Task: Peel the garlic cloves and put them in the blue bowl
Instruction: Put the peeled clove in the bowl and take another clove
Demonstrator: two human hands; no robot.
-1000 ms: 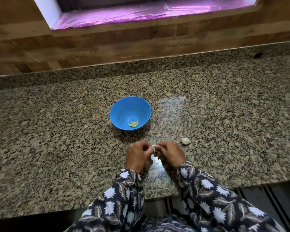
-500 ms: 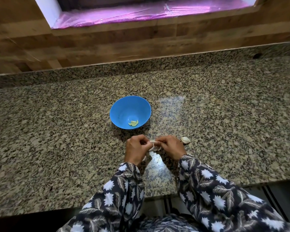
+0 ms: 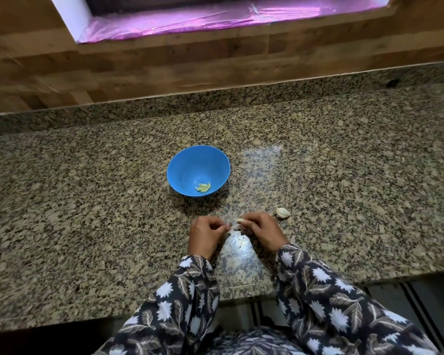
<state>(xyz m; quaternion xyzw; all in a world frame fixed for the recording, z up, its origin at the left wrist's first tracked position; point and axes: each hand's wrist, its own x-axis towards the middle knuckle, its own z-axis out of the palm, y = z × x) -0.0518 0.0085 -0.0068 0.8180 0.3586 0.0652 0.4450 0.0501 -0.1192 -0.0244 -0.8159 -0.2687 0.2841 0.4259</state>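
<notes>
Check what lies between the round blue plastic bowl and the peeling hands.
Head view: only bare speckled granite countertop between the blue bowl and the left hand and right hand pinching a garlic clove.

Colours and patterns, head view.
Bowl (image 3: 190,167) blue; peeled cloves (image 3: 203,187) pale yellow-green; table (image 3: 87,213) speckled beige-black granite; sleeves (image 3: 185,290) dark with white leaf print; sill film (image 3: 190,19) magenta.
</notes>
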